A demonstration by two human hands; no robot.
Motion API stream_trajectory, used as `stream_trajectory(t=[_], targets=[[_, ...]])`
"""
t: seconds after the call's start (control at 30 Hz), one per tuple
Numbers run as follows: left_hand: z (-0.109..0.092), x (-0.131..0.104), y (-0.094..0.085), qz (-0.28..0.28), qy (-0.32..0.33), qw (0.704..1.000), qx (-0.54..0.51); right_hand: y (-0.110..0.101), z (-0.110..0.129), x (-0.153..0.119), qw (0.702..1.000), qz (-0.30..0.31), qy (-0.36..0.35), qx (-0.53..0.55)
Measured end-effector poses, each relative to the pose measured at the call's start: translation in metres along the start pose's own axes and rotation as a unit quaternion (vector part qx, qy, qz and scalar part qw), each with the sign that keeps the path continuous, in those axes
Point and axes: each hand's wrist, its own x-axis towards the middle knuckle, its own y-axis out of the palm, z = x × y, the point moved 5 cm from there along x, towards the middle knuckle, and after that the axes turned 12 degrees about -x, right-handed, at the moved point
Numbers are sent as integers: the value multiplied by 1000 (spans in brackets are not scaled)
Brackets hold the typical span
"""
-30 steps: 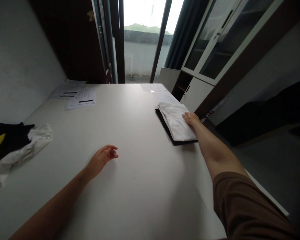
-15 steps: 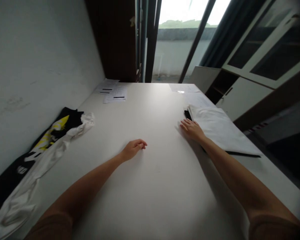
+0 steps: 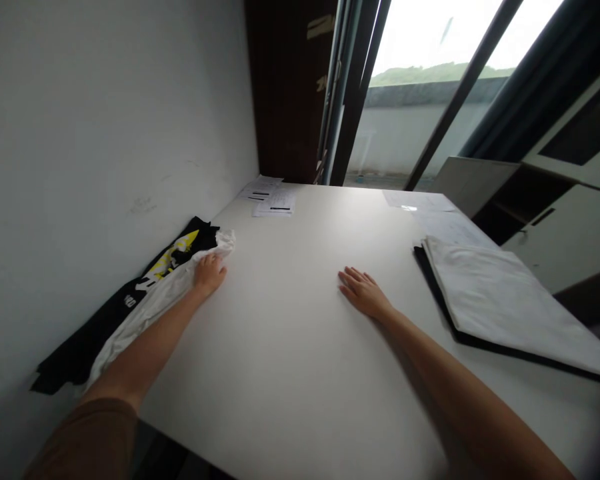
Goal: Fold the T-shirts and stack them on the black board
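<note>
On the left, my left hand (image 3: 210, 273) lies on the upper part of a crumpled white cloth (image 3: 173, 293), its fingers bent over the edge; whether they grip it is unclear. Beside the white cloth, along the wall, lies a black garment (image 3: 105, 320) with yellow and white print. My right hand (image 3: 364, 292) is held flat over the white table (image 3: 300, 333), fingers spread and holding nothing. To its right, some distance off, a folded white cloth (image 3: 510, 293) rests on a black one (image 3: 445, 313).
Papers (image 3: 277, 200) with black marks lie at the table's far left corner, and more sheets (image 3: 445, 220) at the far right. A wall (image 3: 105, 133) runs along the left side. White cabinets (image 3: 575, 227) stand beyond the right edge.
My left hand has moved left from the middle of the table onto the crumpled white cloth. My right hand has come away from the folded stack. The view has turned left.
</note>
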Motion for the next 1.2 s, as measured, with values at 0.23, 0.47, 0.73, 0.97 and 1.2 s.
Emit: stream_trajectory(t=[0.23, 0.47, 0.73, 0.97, 1.2], targets=[[66, -18, -45, -86, -134, 981, 110, -4, -4, -5, 999, -36, 16, 37], [41, -5, -37, 3, -119, 986, 118, -23, -10, -17, 990, -87, 52, 103], [-65, -2, 4, 56, 13, 998, -23, -35, -16, -20, 982, -110, 96, 116], [-179, 5, 74, 153, 3, 964, -218, -37, -11, -20, 986, -93, 70, 116], [-330, -29, 132, 170, 29, 896, -409, -35, -10, -21, 975, -102, 61, 189]])
